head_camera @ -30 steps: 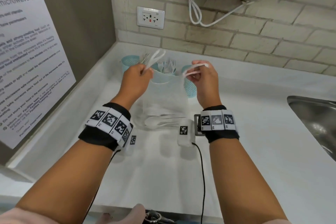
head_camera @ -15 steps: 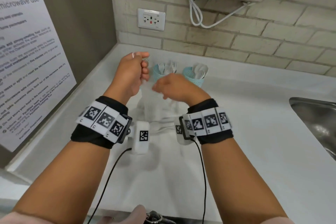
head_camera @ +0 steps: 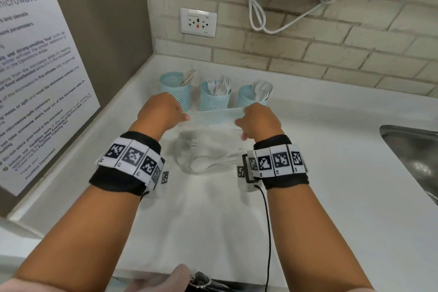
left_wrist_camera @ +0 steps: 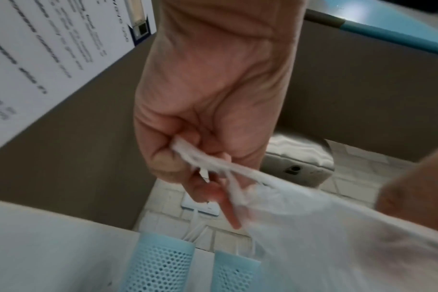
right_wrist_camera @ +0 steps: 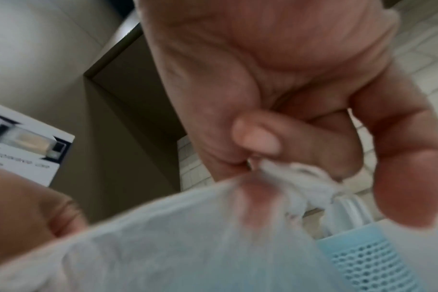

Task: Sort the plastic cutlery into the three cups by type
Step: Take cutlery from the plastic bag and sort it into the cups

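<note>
Three light-blue mesh cups stand at the back of the counter: the left cup holds knives, the middle cup forks, the right cup spoons. In front of them a clear plastic bag with white cutlery inside is stretched between my hands. My left hand pinches the bag's left top edge, and my right hand pinches its right top edge. The left wrist view shows the bunched bag between the left hand's thumb and fingers. In the right wrist view the bag is gripped the same way.
A steel sink is sunk into the counter at the right. A wall with a poster closes the left side. The tiled back wall carries an outlet and a hanging white cord. A black cable trails from my right wrist.
A second ago each hand held a white cutlery piece near the cups. Those pieces are gone from the hands, both hands have come down, and they now pinch the bag's top edge.
</note>
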`<state>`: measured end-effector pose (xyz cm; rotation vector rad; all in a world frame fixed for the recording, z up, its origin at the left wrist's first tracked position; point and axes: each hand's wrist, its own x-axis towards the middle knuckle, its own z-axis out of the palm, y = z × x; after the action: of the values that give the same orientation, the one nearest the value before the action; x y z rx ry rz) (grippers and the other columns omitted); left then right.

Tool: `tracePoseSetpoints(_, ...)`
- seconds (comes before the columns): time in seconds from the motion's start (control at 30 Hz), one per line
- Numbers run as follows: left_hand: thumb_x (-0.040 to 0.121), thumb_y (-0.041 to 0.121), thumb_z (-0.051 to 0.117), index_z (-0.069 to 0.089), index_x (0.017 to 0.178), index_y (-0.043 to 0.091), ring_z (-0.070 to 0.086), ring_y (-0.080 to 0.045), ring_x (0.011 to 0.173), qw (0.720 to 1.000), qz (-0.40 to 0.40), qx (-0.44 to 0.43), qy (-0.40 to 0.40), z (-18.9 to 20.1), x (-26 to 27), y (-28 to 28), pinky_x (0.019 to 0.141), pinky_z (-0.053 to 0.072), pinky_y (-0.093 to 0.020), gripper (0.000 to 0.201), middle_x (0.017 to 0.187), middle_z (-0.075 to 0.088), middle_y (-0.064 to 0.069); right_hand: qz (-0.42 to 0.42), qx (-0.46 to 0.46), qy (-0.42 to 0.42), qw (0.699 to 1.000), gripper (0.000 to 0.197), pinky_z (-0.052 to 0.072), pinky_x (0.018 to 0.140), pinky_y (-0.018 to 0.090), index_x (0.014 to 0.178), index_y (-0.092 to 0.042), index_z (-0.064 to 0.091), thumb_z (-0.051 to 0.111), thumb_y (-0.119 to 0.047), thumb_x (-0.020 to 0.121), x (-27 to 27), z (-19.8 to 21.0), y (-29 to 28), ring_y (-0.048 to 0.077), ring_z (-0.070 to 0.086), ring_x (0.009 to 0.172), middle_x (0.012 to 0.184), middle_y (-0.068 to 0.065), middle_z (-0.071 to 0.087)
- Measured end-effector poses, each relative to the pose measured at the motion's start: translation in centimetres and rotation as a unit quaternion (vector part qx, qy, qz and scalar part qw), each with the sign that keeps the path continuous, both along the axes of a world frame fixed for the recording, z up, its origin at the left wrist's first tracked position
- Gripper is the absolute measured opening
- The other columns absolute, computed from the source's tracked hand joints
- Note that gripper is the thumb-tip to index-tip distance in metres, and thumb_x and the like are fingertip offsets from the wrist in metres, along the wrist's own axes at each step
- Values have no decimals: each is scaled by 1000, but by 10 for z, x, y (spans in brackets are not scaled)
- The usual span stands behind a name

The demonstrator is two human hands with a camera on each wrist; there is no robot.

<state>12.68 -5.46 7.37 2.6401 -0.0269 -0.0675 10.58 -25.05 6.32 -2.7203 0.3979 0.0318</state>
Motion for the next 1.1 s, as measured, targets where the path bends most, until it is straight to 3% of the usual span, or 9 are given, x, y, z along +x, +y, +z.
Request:
tracePoseSetpoints(0.17,90,17,61,60,80,8,66,-18,67,946,73,-313,44,4,9,11,69,58,-29,14,79,63,-9,-102,-106,-51,988,29,33,96,45,115,-14,57,56,-14,86,0,4,0,32,37,121,126,12,45)
tracePoseSetpoints(0.27,93,3,53,57,84,8,67,-10,53,835,44,-531,137,2,12,6,56,59,-24,10,75,64,-7,-72,-33,-80,994,39,39,94,41,126,-12,52,59,-17,88,10,-3,1,33,37,124,134,15,39)
tracePoseSetpoints(0.47,98,2,38,55,87,0,68,-19,53,573,119,-771,250,-22,18,10,77,57,-33,20,66,69,-13,-35,190,-112,975,22,47,80,30,106,4,63,57,2,84,19,-27,-3,31,62,100,105,19,65)
tracePoseSetpoints(0.63,66,-32,31,48,84,-4,54,-17,30,514,196,-804,228,-32,16,14,42,50,-22,37,44,56,-13,-187,694,-41,694,33,46,60,25,83,-5,57,29,12,90,19,-26,-17,13,44,59,68,7,47)
tracePoseSetpoints(0.73,58,-26,35,45,80,2,37,-7,26,550,198,-772,249,-42,20,23,36,32,-11,36,42,42,-2,-254,813,-12,524,34,39,49,22,80,-4,52,24,14,81,14,-33,-33,8,32,56,63,2,35)
tracePoseSetpoints(0.87,96,9,43,49,82,5,42,-8,60,580,197,-753,239,-47,24,26,61,37,-24,15,74,44,0,-262,779,-31,569,29,31,47,16,67,-7,37,31,-4,95,5,-35,-32,10,31,54,68,1,31)
tracePoseSetpoints(0.93,96,17,50,54,96,5,53,-15,76,657,192,-697,213,-39,22,25,71,45,-27,13,88,55,-7,-234,671,-32,703,24,41,57,22,71,-12,40,40,-15,94,10,-32,-35,16,43,64,74,3,40)
tracePoseSetpoints(1.0,92,30,57,51,118,12,53,-21,98,807,180,-537,168,-29,17,24,84,48,-35,32,113,53,-9,-186,446,-76,872,21,44,70,32,79,-16,49,44,-31,93,15,-26,-35,23,48,84,90,8,49)
tracePoseSetpoints(1.1,87,48,59,45,126,9,51,-24,111,944,138,-275,121,-19,10,20,84,49,-36,57,127,48,-6,-94,304,-168,933,42,44,95,37,117,-14,59,48,-46,92,19,-16,-27,25,53,112,123,9,57)
